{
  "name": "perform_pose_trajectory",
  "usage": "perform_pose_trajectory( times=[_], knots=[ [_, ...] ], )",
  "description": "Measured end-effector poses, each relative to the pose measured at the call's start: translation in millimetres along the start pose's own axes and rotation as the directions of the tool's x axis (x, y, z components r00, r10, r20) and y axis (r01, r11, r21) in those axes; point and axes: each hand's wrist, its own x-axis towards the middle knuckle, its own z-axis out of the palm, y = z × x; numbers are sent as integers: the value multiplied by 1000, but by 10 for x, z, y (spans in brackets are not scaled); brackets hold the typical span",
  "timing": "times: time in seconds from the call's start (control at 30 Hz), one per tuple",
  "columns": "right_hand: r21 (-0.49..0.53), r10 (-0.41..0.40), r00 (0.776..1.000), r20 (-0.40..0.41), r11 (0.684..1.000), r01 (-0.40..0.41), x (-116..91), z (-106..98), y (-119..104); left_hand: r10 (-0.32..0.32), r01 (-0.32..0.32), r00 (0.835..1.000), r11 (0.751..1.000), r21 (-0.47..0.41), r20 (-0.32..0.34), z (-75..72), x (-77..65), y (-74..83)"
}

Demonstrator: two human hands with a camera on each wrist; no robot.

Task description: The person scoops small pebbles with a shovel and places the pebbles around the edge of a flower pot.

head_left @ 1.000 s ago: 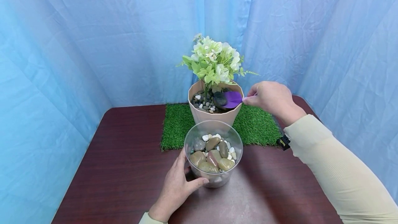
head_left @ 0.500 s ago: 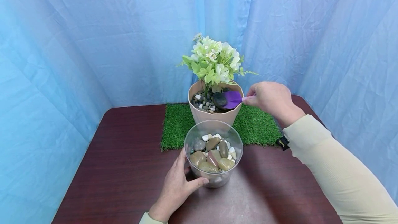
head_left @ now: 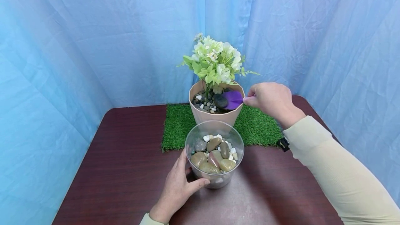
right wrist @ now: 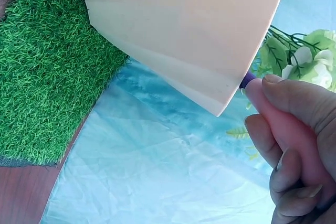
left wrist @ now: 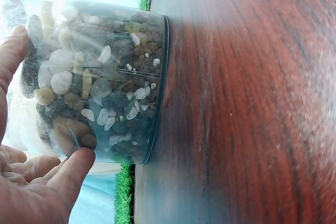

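My left hand [head_left: 176, 186] holds a clear plastic container [head_left: 231, 133] from its left side, thumb at the front and fingers around the wall. Brown stones [head_left: 215, 158] and small white pebbles fill its lower part. In my right hand [head_left: 272, 99] is a small trowel [head_left: 234, 99], gripped by its pink handle [right wrist: 286, 129]. Its purple blade reaches over the rim into a beige flowerpot [head_left: 229, 117]. A dark flat stone [head_left: 220, 101] lies against the blade's tip, above the pebbles in the pot. In the left wrist view, layered pebbles show through the container wall [left wrist: 157, 124].
White artificial flowers [head_left: 215, 61] rise from the pot, which stands on a green artificial grass mat [head_left: 257, 127]. Under it is a dark red wooden table [head_left: 131, 155]. Blue curtains [head_left: 125, 37] hang behind and at both sides.
My right hand and the trowel have shifted very slightly left. The dark stone has slid a little toward the front at the blade's tip. My left hand and the container have stayed put.
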Motion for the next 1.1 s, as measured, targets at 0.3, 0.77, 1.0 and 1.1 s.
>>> perform_pose_trajectory(
  times=[0.3, 0.77, 1.0, 1.1],
  knots=[
    [-12, -2, 998, -57, 1000, 1, -23, 1, -10, -9, 9, 1000, 1000, 6, -2, -2, -4, 2],
    [5, -1, 998, -60, 1000, 1, -48, -33, -18, -11, 11, 1000, 1000, 5, 5, -2, -4, 3],
    [9, -15, 997, -76, 1000, 16, -102, -49, -21, -10, 10, 1000, 1000, 3, 1, -1, -3, 7],
    [10, -28, 996, -81, 1000, 29, -127, -50, -23, -9, 9, 1000, 1000, -10, 2, 1, -2, 4]
  ],
)
